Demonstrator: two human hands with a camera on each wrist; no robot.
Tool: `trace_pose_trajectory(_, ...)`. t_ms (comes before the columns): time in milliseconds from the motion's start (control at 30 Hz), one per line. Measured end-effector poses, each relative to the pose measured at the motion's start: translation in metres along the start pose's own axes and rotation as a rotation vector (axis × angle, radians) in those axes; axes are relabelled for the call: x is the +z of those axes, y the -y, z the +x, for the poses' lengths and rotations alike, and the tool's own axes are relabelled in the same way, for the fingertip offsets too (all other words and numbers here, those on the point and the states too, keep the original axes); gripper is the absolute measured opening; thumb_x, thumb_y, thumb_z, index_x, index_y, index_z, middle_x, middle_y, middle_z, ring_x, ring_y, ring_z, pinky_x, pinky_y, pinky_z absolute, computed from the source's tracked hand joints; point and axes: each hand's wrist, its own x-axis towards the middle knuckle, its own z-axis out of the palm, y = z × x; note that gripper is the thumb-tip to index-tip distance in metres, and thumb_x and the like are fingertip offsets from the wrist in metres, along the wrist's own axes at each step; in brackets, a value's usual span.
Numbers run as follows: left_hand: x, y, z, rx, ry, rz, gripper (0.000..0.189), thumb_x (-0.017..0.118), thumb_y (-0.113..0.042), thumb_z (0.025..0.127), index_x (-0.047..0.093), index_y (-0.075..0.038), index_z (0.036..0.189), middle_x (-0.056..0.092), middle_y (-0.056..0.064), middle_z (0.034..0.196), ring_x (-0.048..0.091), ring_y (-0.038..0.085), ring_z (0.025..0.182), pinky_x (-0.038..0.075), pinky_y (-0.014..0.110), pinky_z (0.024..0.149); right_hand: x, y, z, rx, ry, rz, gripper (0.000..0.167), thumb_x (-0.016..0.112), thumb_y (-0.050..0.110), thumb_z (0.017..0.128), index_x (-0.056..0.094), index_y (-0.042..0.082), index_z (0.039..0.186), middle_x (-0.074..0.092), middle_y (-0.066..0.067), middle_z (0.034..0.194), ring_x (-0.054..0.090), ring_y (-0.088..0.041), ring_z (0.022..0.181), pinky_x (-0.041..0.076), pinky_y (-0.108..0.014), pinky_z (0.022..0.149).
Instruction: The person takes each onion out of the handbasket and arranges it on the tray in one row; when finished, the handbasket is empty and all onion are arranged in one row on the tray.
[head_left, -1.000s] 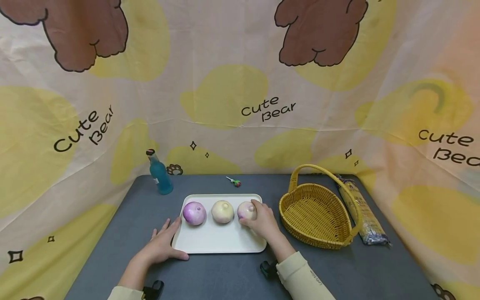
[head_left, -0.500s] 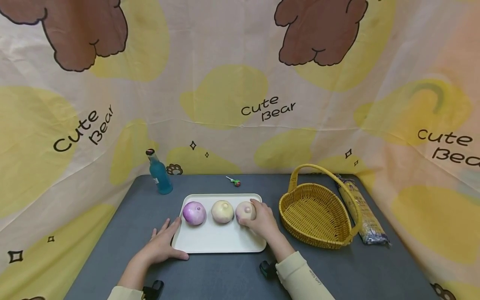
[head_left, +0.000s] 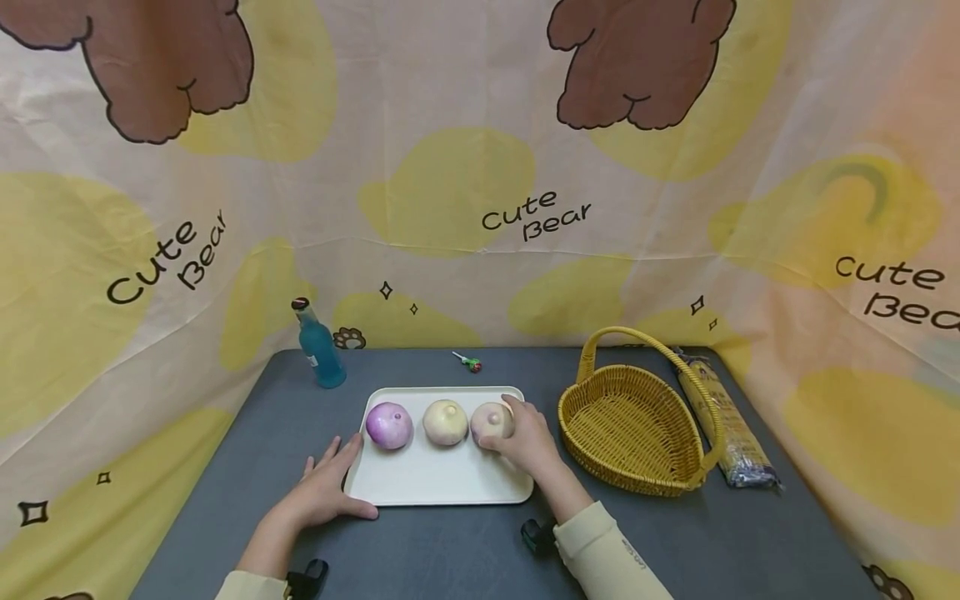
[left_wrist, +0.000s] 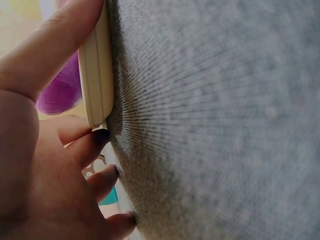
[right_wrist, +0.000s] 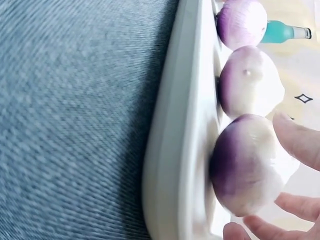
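A white tray [head_left: 435,487] holds a row of three round onions. The left onion [head_left: 389,426] is purple, the middle onion [head_left: 446,422] is pale cream, and the right onion [head_left: 491,422] is whitish with a purple side, plain in the right wrist view. My right hand [head_left: 527,442] grips that right onion, thumb at its near side and fingers round its right and far side. My left hand [head_left: 322,492] rests at the tray's left near corner, fingers spread and fairly straight, thumb along the near edge. In the left wrist view the thumb [left_wrist: 55,45] overlaps the tray's rim.
A yellow wicker basket [head_left: 630,479] with a tall handle stands right of the tray. Beyond it lies a long clear-and-yellow packet [head_left: 738,442]. A blue bottle [head_left: 322,354] stands at the back left, and a small lollipop [head_left: 471,364] lies behind the tray.
The right onion has shifted slightly left and turned a little in my right hand, its nub now facing more to the front. My left hand and the tray stay in place.
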Motion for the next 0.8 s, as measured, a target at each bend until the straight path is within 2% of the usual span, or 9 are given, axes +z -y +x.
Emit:
trace_pose_trajectory(233, -0.002, -0.004, -0.001, -0.009, 0.009, -0.007, 0.135, 0.091, -0.058, 0.060, 0.020, -0.001, 0.160, 0.017, 0.025, 0.166, 0.001, 0.048, 0.154, -0.007, 0.074, 0.115, -0.009, 0.006, -0.002, -0.004, -0.011, -0.006, 0.085, 0.087, 0.034, 0.080, 0.046, 0.010, 0.150, 0.053, -0.023, 0.144, 0.049, -0.043, 0.133, 0.044, -0.059, 0.106)
trace_pose_trajectory(567, -0.001, -0.003, 0.000, -0.002, 0.000, -0.001, 0.136, 0.090, -0.060, 0.059, 0.021, -0.001, 0.160, 0.019, 0.025, 0.166, 0.002, 0.048, 0.154, -0.007, 0.075, 0.114, -0.038, 0.021, -0.014, -0.058, -0.053, 0.053, 0.070, 0.076, 0.038, 0.091, 0.048, 0.010, 0.150, 0.051, -0.020, 0.147, 0.048, -0.040, 0.137, 0.042, -0.059, 0.109)
trace_pose_trajectory(800, -0.001, 0.000, -0.001, 0.010, -0.004, -0.007, 0.136, 0.091, -0.059, 0.059, 0.021, 0.000, 0.159, 0.019, 0.026, 0.165, 0.002, 0.049, 0.153, -0.007, 0.076, 0.113, -0.060, 0.022, -0.025, -0.114, -0.103, 0.091, 0.062, 0.066, 0.038, 0.098, 0.047, 0.009, 0.150, 0.055, -0.019, 0.143, 0.056, -0.036, 0.129, 0.057, -0.048, 0.089)
